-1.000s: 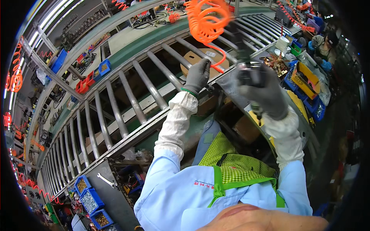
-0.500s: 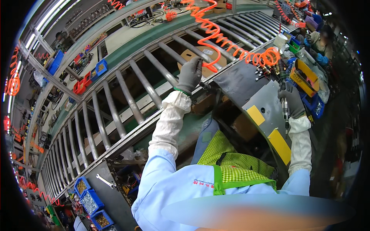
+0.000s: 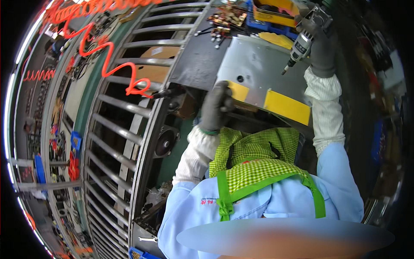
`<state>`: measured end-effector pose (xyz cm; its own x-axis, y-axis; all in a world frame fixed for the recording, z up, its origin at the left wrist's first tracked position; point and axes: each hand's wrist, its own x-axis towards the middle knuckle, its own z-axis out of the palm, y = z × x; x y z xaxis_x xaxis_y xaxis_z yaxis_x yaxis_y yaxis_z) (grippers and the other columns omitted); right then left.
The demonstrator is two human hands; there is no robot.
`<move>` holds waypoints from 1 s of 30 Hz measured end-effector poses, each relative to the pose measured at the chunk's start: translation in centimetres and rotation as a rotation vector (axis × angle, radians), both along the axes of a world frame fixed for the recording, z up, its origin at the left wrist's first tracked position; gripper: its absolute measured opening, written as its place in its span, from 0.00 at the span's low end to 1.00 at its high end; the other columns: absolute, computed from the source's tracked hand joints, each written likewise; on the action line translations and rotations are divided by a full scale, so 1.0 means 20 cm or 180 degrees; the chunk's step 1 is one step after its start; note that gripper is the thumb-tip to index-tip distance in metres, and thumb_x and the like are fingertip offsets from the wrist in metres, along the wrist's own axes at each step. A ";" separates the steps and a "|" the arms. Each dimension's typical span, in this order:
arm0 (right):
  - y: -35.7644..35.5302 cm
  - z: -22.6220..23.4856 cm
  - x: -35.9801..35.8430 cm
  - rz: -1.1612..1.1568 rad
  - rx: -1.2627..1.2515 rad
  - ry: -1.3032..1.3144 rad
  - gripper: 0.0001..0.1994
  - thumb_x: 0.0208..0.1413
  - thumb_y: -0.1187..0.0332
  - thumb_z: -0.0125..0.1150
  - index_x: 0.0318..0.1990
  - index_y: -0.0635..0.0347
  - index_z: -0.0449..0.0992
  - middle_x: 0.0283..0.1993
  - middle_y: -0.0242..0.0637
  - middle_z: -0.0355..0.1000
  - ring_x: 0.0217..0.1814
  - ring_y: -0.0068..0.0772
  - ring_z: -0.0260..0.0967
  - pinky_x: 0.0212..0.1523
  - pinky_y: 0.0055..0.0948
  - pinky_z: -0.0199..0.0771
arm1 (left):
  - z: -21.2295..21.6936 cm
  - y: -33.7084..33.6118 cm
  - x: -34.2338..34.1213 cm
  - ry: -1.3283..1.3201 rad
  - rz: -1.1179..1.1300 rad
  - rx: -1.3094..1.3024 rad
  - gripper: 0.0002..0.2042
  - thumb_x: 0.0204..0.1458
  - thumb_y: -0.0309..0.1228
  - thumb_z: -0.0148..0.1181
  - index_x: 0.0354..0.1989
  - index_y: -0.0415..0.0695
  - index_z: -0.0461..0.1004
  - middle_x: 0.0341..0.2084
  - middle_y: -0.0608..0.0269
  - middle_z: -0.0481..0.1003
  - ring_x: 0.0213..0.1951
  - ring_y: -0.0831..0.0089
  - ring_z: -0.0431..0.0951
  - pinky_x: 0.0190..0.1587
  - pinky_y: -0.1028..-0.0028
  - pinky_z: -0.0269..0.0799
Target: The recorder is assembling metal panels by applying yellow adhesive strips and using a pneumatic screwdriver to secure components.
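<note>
My right hand (image 3: pixel 322 54), in a grey glove, grips a silver and black power screwdriver (image 3: pixel 301 45), its bit pointing down and left over the right side of a grey metal panel (image 3: pixel 258 62). My left hand (image 3: pixel 214 108), also gloved, is closed with curled fingers at the panel's near left corner; whatever may be inside the fingers is hidden. Beside that hand, a yellow pad (image 3: pixel 238 91) lies on the panel's near edge. A longer yellow pad (image 3: pixel 287 106) sits farther right along the same edge. The panel has a round dark hole.
To the left runs a roller conveyor (image 3: pixel 120 129). An orange coiled hose (image 3: pixel 110 64) hangs over it, ending at a black fitting (image 3: pixel 166 93). Small metal parts (image 3: pixel 226 20) lie piled on the dark bench (image 3: pixel 196 60). Behind the panel stands a yellow box (image 3: pixel 276 12).
My view has turned to the right. My left hand has left the hose end by the conveyor and come to the panel. My right hand has lifted the screwdriver, swinging its bit toward the panel.
</note>
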<state>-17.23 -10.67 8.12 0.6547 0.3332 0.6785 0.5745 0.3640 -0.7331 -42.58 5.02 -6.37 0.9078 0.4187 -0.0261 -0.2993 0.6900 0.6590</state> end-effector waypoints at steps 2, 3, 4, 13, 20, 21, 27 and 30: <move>-0.09 0.00 -0.04 -0.0106 -0.0008 -0.0215 0.19 0.52 0.71 0.58 0.52 0.66 0.71 0.40 0.38 0.76 0.41 0.25 0.74 0.42 0.24 0.73 | -0.05 -0.14 0.24 0.0214 -0.1031 -0.0439 0.11 0.63 0.37 0.51 0.46 0.44 0.68 0.26 0.73 0.67 0.22 0.88 0.64 0.21 0.87 0.57; -0.13 0.00 -0.06 -0.0136 0.0032 -0.0423 0.20 0.51 0.72 0.57 0.53 0.68 0.70 0.42 0.40 0.75 0.42 0.26 0.74 0.42 0.24 0.74 | -0.07 -0.22 0.34 0.0326 -0.1208 -0.0241 0.11 0.63 0.37 0.51 0.47 0.43 0.68 0.27 0.73 0.68 0.22 0.87 0.64 0.22 0.87 0.57; -0.16 -0.01 -0.08 -0.0155 -0.0007 -0.0422 0.20 0.51 0.72 0.57 0.53 0.68 0.70 0.42 0.40 0.75 0.42 0.26 0.74 0.42 0.24 0.74 | -0.09 -0.26 0.43 0.0342 -0.1479 -0.0052 0.12 0.63 0.37 0.51 0.47 0.43 0.68 0.28 0.73 0.68 0.22 0.87 0.64 0.22 0.87 0.57; -0.46 -0.15 -0.08 -0.0450 0.0848 0.0026 0.26 0.47 0.73 0.55 0.56 0.71 0.65 0.43 0.46 0.74 0.46 0.35 0.74 0.44 0.29 0.77 | -0.21 -0.48 0.74 -0.0107 -0.0960 0.2726 0.13 0.59 0.34 0.60 0.46 0.36 0.75 0.30 0.68 0.76 0.32 0.83 0.72 0.37 0.80 0.69; -0.59 -0.26 -0.03 -0.0441 0.0807 0.0067 0.25 0.49 0.74 0.54 0.57 0.71 0.65 0.44 0.47 0.74 0.46 0.35 0.74 0.43 0.29 0.77 | -0.21 -0.56 0.76 -0.0087 -0.1101 0.3145 0.13 0.58 0.33 0.61 0.45 0.36 0.76 0.32 0.66 0.78 0.36 0.80 0.74 0.41 0.77 0.71; -0.60 -0.27 -0.03 -0.0401 0.0841 0.0177 0.25 0.49 0.74 0.54 0.57 0.71 0.65 0.44 0.48 0.74 0.46 0.36 0.74 0.43 0.29 0.77 | -0.21 -0.57 0.76 -0.0197 -0.1155 0.3036 0.13 0.58 0.33 0.61 0.44 0.36 0.76 0.32 0.65 0.78 0.35 0.79 0.74 0.40 0.76 0.71; -0.64 -0.31 -0.04 -0.0278 0.0944 0.0045 0.25 0.48 0.74 0.56 0.56 0.72 0.65 0.43 0.48 0.74 0.42 0.36 0.75 0.41 0.30 0.78 | -0.21 -0.55 0.81 -0.0361 -0.1307 0.3815 0.11 0.58 0.32 0.60 0.42 0.36 0.77 0.32 0.60 0.78 0.35 0.75 0.75 0.40 0.74 0.72; -0.67 -0.33 -0.04 -0.0451 0.0860 -0.0060 0.25 0.47 0.73 0.57 0.56 0.72 0.66 0.43 0.49 0.74 0.40 0.37 0.75 0.40 0.31 0.78 | -0.24 -0.55 0.83 -0.0147 -0.1297 0.3806 0.11 0.58 0.32 0.60 0.42 0.36 0.77 0.32 0.58 0.78 0.37 0.74 0.76 0.41 0.74 0.72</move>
